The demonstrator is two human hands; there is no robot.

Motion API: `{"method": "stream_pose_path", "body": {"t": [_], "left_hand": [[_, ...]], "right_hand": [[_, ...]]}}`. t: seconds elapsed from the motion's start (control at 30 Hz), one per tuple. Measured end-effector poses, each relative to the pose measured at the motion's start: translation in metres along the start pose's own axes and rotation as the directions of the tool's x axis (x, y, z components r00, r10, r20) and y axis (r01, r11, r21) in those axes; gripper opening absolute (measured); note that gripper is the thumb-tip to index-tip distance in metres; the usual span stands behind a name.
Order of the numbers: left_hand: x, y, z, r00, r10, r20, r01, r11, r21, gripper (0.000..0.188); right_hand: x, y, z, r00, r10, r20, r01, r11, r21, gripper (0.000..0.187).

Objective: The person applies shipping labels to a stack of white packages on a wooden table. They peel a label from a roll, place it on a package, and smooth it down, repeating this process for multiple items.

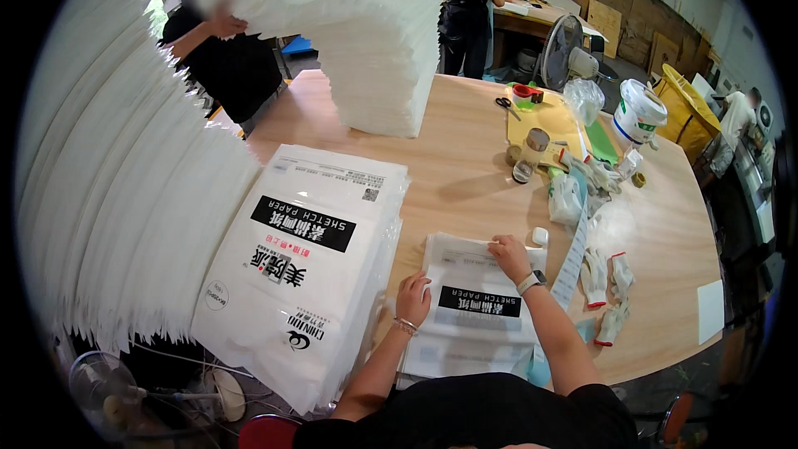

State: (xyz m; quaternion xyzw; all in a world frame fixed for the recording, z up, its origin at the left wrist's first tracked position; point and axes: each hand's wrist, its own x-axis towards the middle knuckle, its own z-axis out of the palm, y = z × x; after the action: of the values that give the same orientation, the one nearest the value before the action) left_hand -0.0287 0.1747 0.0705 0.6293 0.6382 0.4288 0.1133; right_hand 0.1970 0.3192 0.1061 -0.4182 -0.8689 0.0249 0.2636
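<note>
A white plastic bag [474, 349] with a black printed panel lies flat in front of me on the table, apparently on top of more bags. My left hand [413, 298] is at its left edge, fingers curled in and seeming to pinch the edge. Across the bag's far right part lies my right hand [509, 256], fingers stretched toward the left, with a watch [530, 282] on the wrist. Just left of my left forearm rises a tall stack of larger printed white bags [307, 241].
Huge white sheet stacks [125, 175] stand at the left; another [378, 58] is at the back. To my right lie a tape strip [569, 262], work gloves [594, 274], a jar [532, 154], scissors [507, 106] and a bucket [638, 112]. Other people [470, 12] work beyond the wooden table [657, 316].
</note>
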Motion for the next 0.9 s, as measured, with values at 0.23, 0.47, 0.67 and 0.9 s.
{"method": "stream_pose_path", "body": {"t": [0.23, 0.47, 0.67, 0.9], "left_hand": [[-0.011, 0.026, -0.022, 0.999, 0.013, -0.033, -0.013, 1.0, 0.013, 0.018], [-0.006, 0.059, -0.046, 0.993, 0.04, -0.109, -0.049, 0.995, -0.087, 0.015], [-0.016, 0.074, -0.028, 0.979, -0.162, 0.126, 0.202, 0.871, -0.449, 0.011], [-0.042, 0.1, 0.044, 0.728, -0.018, 0.686, 0.495, 0.705, -0.508, 0.02]], "right_hand": [[-0.026, -0.034, -0.029, 0.99, -0.05, -0.129, 0.036, 0.993, -0.115, 0.004], [-0.107, -0.092, -0.064, 0.947, -0.039, 0.319, -0.024, 0.981, 0.193, 0.007], [-0.201, -0.075, -0.089, 0.771, 0.292, 0.566, -0.603, 0.619, 0.503, 0.022], [-0.283, 0.006, -0.104, 0.179, 0.739, 0.65, -0.887, -0.165, 0.431, 0.015]]}}
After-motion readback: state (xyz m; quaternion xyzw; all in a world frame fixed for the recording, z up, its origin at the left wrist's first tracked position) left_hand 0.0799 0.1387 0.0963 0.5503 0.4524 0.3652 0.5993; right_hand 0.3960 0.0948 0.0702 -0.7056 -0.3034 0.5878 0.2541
